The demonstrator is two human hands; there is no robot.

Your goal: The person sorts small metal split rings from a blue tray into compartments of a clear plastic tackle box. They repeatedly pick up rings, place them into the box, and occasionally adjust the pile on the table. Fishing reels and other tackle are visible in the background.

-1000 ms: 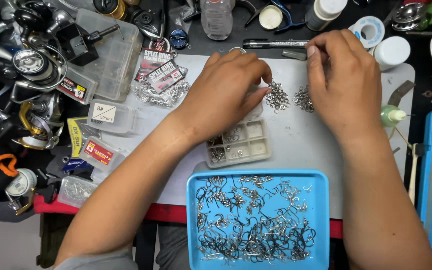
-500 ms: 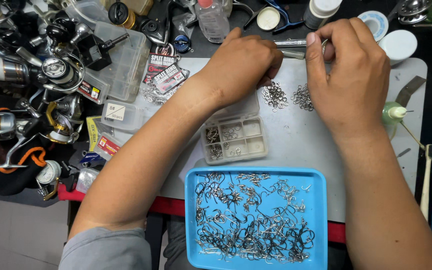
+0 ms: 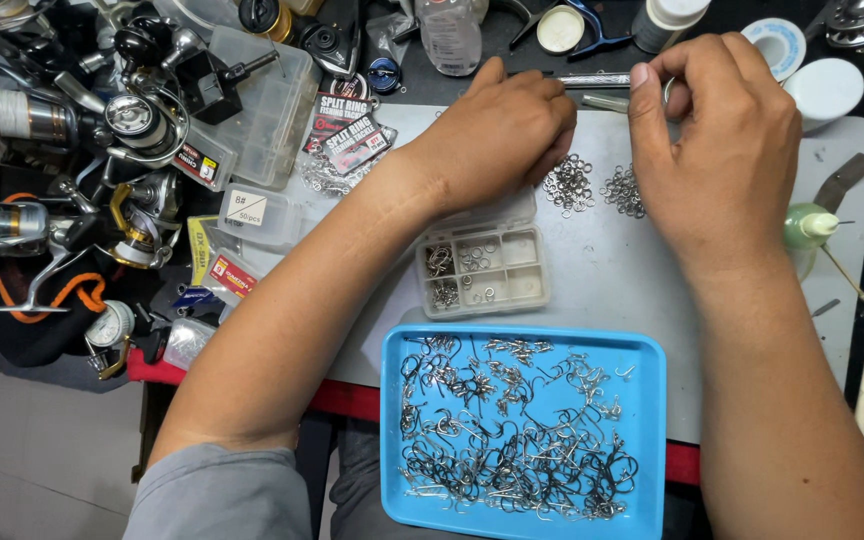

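Steel rings (image 3: 569, 184) lie loose under my left hand (image 3: 497, 125), fingers curled. Right hand (image 3: 722, 130) pinches one; a slip could scatter them

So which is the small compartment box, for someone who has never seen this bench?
Start at the blue plastic tray of fish hooks nearest the person. Just beyond its top edge lies the small clear compartment box. Unlike the loose metal ring piles beyond, it is gridded.

Bright, even overhead light falls on the grey mat (image 3: 602, 270), casting soft, short shadows. Focus is sharp throughout, with slight wide-angle stretching at the frame edges.
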